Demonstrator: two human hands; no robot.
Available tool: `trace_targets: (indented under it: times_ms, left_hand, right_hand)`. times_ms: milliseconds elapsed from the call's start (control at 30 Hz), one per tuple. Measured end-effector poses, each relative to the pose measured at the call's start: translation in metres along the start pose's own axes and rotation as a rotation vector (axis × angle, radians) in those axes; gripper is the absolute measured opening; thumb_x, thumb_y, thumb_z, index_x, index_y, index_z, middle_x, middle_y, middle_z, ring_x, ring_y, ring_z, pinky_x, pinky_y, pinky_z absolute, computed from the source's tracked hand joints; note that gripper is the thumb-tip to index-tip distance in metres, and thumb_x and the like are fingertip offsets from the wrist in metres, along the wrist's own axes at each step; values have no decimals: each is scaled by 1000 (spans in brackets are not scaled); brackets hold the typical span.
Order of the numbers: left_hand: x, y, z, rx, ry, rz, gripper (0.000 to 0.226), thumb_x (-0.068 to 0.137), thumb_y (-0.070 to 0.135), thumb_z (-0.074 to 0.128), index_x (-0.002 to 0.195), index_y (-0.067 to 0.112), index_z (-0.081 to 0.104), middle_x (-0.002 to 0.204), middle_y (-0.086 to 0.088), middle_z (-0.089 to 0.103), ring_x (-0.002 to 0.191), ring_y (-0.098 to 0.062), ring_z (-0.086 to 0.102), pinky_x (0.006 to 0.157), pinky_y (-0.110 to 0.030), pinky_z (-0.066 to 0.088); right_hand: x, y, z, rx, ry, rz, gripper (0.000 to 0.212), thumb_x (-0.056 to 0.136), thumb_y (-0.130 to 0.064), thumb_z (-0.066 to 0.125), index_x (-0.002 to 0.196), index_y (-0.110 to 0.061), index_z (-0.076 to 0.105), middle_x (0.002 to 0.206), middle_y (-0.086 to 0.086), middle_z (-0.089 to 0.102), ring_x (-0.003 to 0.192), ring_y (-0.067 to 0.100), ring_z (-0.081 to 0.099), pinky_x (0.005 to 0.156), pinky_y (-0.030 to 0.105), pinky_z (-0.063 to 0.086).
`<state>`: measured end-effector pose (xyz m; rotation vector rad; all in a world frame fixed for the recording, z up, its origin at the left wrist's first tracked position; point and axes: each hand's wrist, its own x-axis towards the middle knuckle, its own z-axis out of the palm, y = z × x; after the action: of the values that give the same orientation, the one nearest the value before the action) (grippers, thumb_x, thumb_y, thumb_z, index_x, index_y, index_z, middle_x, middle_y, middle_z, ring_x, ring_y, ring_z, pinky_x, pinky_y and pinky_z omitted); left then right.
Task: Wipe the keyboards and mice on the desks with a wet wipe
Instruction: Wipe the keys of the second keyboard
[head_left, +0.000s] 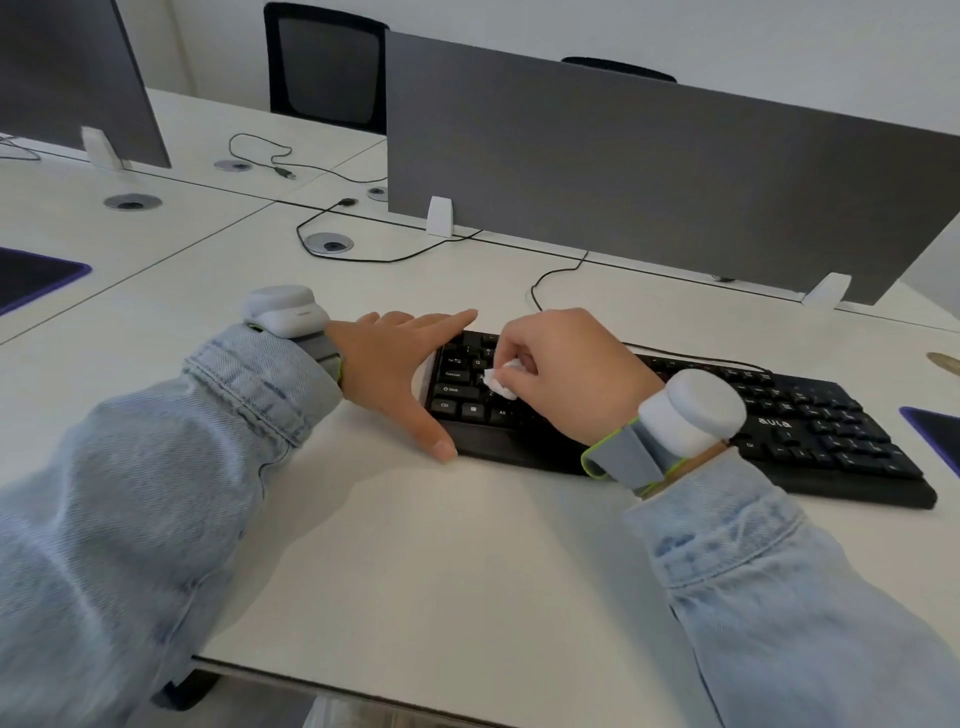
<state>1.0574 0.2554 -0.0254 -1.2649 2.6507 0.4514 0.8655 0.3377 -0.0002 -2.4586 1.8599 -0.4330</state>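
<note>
The left hand (395, 374) is laid flat, fingers straight and spread, with the index along the keyboard's far-left corner and the thumb at its near-left edge, so the black keyboard (675, 415) is braced on the white table (415, 545). The wet wipe (501, 382), a small crumpled wad, is pinched in the curled fingers of the right hand (566, 374) and pressed on the keys at the left end, near the caps lock row.

The step in hand is judged to be wiping the left block of keys. It would be best done with short strokes worked rightward row by row, light pressure kept, the brace held so the board is not slid.

Most of the keyboard to the right looks not yet reached, the number pad included. No mouse is seen. A mat corner (935, 431) lies just beside the right end, another mat (31, 280) far left. The keyboard cable (550, 280) trails behind toward the divider (649, 171); snagging is unlikely. Loose cuffs may drag across keys.
</note>
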Motion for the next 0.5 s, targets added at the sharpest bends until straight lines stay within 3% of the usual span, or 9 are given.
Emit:
trace_targets:
  times_ms: [67, 200, 500]
  left_hand:
    - [1, -2, 0, 15, -6, -9, 158, 26, 99, 54, 154, 44, -21, 166, 19, -4, 154, -17, 3, 125, -48, 6]
    - [0, 1, 0, 38, -17, -48, 162, 22, 96, 51, 155, 37, -20, 167, 16, -6, 155, -17, -1, 123, -48, 1]
    - [4, 0, 4, 72, 39, 0, 160, 27, 100, 48, 158, 34, -16, 166, 16, 1, 153, -15, 3, 124, -47, 2]
  right_hand:
    - [1, -15, 8, 83, 42, -81, 9, 89, -25, 60, 84, -20, 65, 68, -13, 47, 71, 8, 45, 60, 24, 31]
    - [3, -36, 25, 107, -37, -159, 11, 92, -27, 58, 86, -18, 59, 81, -6, 54, 77, 13, 48, 68, 28, 39]
    - [-11, -13, 16, 144, 3, -79, 10, 89, -23, 58, 80, -18, 59, 63, -11, 49, 62, 7, 46, 58, 24, 37]
